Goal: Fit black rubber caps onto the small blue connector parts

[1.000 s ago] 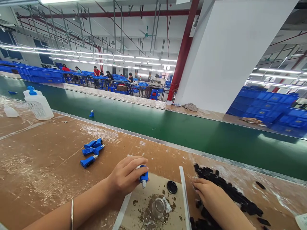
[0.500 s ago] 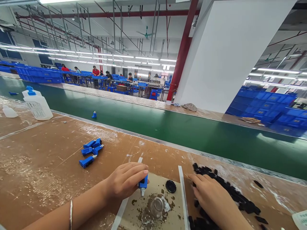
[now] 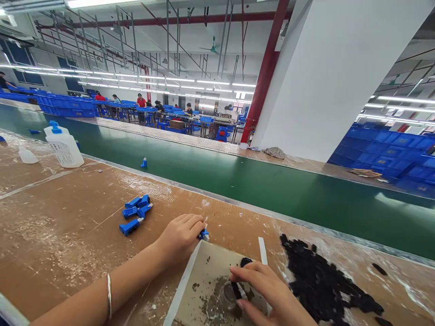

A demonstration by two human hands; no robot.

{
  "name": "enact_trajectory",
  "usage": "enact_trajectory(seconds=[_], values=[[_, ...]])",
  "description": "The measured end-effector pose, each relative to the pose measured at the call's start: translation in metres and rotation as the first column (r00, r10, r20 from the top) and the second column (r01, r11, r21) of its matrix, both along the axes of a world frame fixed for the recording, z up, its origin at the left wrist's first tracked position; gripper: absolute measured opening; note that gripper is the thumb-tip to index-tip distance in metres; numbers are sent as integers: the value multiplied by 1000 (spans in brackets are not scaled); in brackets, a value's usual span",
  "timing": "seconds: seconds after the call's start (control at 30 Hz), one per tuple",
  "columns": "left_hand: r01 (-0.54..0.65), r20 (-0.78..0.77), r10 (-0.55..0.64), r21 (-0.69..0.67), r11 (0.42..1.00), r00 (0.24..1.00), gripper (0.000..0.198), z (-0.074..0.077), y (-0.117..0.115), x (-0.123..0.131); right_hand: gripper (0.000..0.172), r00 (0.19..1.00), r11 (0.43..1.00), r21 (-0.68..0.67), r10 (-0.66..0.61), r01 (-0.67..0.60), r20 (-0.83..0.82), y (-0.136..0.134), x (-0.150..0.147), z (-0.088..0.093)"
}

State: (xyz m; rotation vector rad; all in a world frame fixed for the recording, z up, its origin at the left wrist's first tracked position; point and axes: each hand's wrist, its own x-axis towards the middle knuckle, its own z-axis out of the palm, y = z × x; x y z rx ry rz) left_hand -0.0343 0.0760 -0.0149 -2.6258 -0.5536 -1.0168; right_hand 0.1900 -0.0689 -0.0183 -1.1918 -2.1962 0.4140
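My left hand [image 3: 183,236] is closed around a blue plastic piece [image 3: 204,234] with a light metal-looking tip, just beyond the top left corner of a beige board [image 3: 200,274]. Most of that piece is hidden by the fingers. Between thumb and fingertips, my right hand [image 3: 268,290] pinches a small black piece [image 3: 235,290]. It is held over or at a small clear round jar [image 3: 225,296] standing on the stained board; whether they touch I cannot tell. Behind the right fingers lies a round black cap [image 3: 245,261], partly covered.
Several blue pieces [image 3: 131,226] lie to the left. A heap of black pieces [image 3: 316,276] spreads on the right. A white bottle [image 3: 64,147] with a blue cap stands far left. Beyond the brown tabletop runs a green conveyor belt [image 3: 210,172], carrying a small blue piece [image 3: 144,162].
My right hand has come left from the black heap to the jar and now holds a black piece. My left hand has drawn away from the jar, the blue piece turned in its grip.
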Motion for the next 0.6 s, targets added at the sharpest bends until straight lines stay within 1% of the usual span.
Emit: enact_trajectory(seconds=[0.17, 0.27, 0.33, 0.4, 0.43, 0.5, 0.57, 0.6], values=[[-11, -37, 10, -27, 1000, 999, 23, -3, 0, 0, 49, 995, 1000, 2, -13, 13, 97, 1, 3, -3], [-15, -47, 12, -53, 998, 999, 24, -3, -1, 1, 47, 996, 1000, 24, -11, 9, 85, 1, 1, -3], [-22, -49, 18, -83, 996, 999, 24, -2, -2, 1, 46, 1000, 1000, -7, -7, 7, -9, 1, -1, -1], [-34, -51, 29, -121, 992, 998, 21, -1, -3, 1, 43, 987, 994, -110, -24, 6, -161, 0, -3, 0], [-45, -56, 37, -140, 989, 998, 20, -1, -3, 1, 41, 968, 984, -177, -55, 11, -244, -1, -4, 1], [-75, -81, 62, -177, 981, 995, 20, 0, -2, 1, 38, 900, 947, -319, -170, 37, -401, -4, -6, 2], [-123, -122, 99, -202, 972, 988, 18, 0, -2, 0, 38, 793, 898, -438, -294, 38, -534, -5, -8, 3], [-146, -144, 117, -210, 967, 983, 16, 0, -2, 0, 39, 731, 874, -486, -343, 17, -590, -6, -8, 4]])
